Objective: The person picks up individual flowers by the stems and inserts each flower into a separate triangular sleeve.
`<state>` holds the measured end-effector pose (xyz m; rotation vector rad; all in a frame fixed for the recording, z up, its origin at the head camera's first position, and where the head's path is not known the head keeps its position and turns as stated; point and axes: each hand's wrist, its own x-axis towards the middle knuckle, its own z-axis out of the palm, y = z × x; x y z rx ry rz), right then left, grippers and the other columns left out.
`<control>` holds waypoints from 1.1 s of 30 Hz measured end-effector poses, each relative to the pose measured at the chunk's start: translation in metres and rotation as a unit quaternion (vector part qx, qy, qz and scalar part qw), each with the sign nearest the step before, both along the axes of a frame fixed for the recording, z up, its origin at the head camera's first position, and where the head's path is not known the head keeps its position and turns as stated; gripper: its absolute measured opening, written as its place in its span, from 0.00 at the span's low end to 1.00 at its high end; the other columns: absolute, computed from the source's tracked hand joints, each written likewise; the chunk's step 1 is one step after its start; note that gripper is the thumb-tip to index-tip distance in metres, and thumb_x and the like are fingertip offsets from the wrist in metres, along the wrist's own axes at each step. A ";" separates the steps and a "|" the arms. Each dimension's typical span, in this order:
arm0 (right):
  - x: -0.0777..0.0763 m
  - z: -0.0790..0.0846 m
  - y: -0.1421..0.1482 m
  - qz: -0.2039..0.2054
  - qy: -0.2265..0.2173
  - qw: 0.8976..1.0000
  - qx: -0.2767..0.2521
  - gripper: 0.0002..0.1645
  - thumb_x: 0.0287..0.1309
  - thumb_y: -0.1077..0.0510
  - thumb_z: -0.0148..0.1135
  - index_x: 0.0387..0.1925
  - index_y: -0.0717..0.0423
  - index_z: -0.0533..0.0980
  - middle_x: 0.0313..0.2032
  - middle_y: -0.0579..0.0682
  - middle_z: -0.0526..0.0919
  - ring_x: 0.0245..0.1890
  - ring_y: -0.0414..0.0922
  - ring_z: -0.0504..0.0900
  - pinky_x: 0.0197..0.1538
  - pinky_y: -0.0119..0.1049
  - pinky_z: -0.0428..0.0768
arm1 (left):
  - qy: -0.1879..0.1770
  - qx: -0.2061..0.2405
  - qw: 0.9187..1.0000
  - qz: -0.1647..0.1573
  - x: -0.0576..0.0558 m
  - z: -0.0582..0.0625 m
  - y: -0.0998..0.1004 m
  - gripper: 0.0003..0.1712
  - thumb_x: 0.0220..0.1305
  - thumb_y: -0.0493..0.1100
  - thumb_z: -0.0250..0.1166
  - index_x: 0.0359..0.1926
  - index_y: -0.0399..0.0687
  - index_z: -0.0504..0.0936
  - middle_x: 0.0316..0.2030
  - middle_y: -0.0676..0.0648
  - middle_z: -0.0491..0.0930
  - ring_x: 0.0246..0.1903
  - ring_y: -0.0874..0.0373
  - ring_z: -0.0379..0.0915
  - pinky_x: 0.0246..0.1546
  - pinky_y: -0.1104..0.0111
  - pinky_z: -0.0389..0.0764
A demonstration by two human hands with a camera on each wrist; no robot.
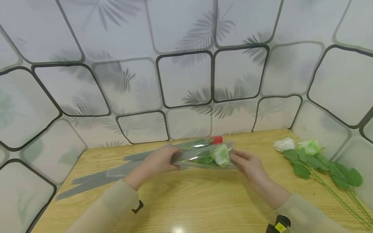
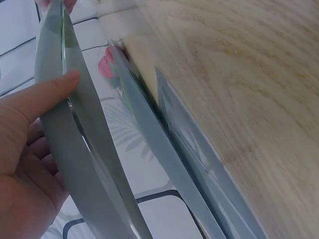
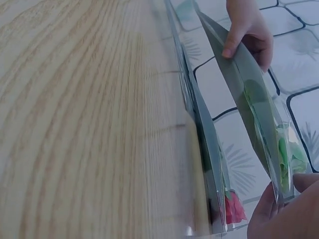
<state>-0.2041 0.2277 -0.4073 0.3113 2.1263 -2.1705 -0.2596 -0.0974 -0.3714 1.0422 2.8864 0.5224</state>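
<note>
A pale green-white rose (image 1: 220, 156) lies inside a clear-fronted, grey-backed flower sleeve (image 2: 87, 149), held up above the table. My left hand (image 1: 161, 160) grips the sleeve's narrower part, its thumb on the front and fingers behind. At the wide end, beside the bloom, my right hand (image 1: 252, 166) pinches the sleeve's edge, as the right wrist view also shows. Just behind, a red rose (image 1: 216, 139) rests on the table in a second sleeve (image 3: 208, 144). The held rose's lower stem is hidden by my left hand and the grey backing.
More grey sleeves (image 1: 87, 183) lie overlapping at the table's left. Loose on the right are a white rose (image 1: 284, 144) and a greenish rose (image 1: 310, 147) with leafy stems. A patterned wall covering (image 1: 186, 81) rises behind the wooden table (image 1: 192, 200).
</note>
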 end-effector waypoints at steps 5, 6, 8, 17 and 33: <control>-0.006 0.002 0.001 -0.006 -0.003 1.000 0.003 0.37 0.78 0.58 0.59 0.78 0.71 0.60 0.73 0.64 0.71 0.42 0.20 0.80 0.50 0.15 0.79 | -0.016 0.001 1.000 0.015 -0.007 0.002 0.005 0.29 0.58 0.42 0.81 0.59 0.43 0.84 0.51 0.46 0.88 0.48 0.52 0.84 0.52 0.55 0.86; -0.007 0.001 0.003 -0.008 -0.003 1.000 0.005 0.37 0.78 0.58 0.59 0.78 0.71 0.60 0.76 0.66 0.67 0.42 0.20 0.79 0.50 0.15 0.79 | -0.016 0.000 1.000 0.017 -0.008 0.001 0.005 0.29 0.58 0.42 0.81 0.60 0.43 0.83 0.52 0.46 0.88 0.50 0.51 0.84 0.54 0.55 0.86; -0.010 0.000 0.006 -0.010 -0.005 1.000 0.009 0.37 0.78 0.57 0.59 0.78 0.70 0.59 0.79 0.67 0.62 0.42 0.19 0.78 0.50 0.14 0.78 | -0.015 -0.002 1.000 0.017 -0.010 0.000 0.007 0.31 0.58 0.41 0.81 0.61 0.42 0.83 0.54 0.44 0.87 0.52 0.49 0.85 0.56 0.54 0.86; -0.017 -0.009 0.016 -0.017 -0.016 0.999 0.026 0.37 0.78 0.59 0.58 0.77 0.73 0.58 0.80 0.70 0.58 0.41 0.20 0.76 0.49 0.14 0.79 | 0.015 -0.027 1.000 0.003 -0.024 -0.017 0.012 0.34 0.56 0.44 0.83 0.62 0.40 0.82 0.57 0.42 0.87 0.57 0.45 0.83 0.63 0.52 0.83; -0.032 -0.027 0.014 -0.010 -0.038 0.982 0.187 0.32 0.71 0.59 0.64 0.68 0.76 0.71 0.70 0.74 0.73 0.58 0.52 0.80 0.52 0.31 0.81 | 0.034 -0.072 0.997 -0.006 -0.045 -0.039 0.020 0.30 0.55 0.39 0.82 0.59 0.40 0.84 0.56 0.42 0.88 0.56 0.44 0.85 0.63 0.52 0.83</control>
